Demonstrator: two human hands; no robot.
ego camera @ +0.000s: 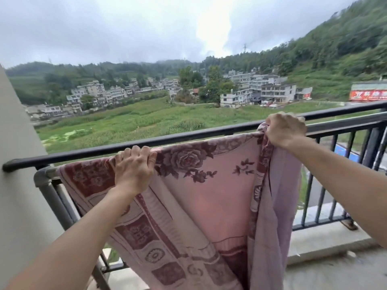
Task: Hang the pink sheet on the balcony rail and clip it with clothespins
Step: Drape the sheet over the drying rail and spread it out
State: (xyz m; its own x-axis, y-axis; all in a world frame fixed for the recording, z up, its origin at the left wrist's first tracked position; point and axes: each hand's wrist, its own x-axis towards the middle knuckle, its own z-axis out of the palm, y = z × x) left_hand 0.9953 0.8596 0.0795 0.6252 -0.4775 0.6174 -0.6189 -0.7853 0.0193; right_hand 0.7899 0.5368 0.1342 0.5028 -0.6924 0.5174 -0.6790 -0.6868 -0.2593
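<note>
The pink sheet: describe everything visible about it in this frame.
The pink sheet looks like soft woven cloth, pale pink with dark maroon roses and a patterned geometric border. Its top edge lies along the dark balcony rail, and the rest hangs down on the near side, creased, with a plain fold bunched at the right. The left hand presses its top edge at the rail; the right hand grips a gathered corner. No clothespins are visible on it.

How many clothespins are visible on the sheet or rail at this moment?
0. None shows on the pink sheet or the balcony rail; any inside the left hand or right hand would be hidden.
</note>
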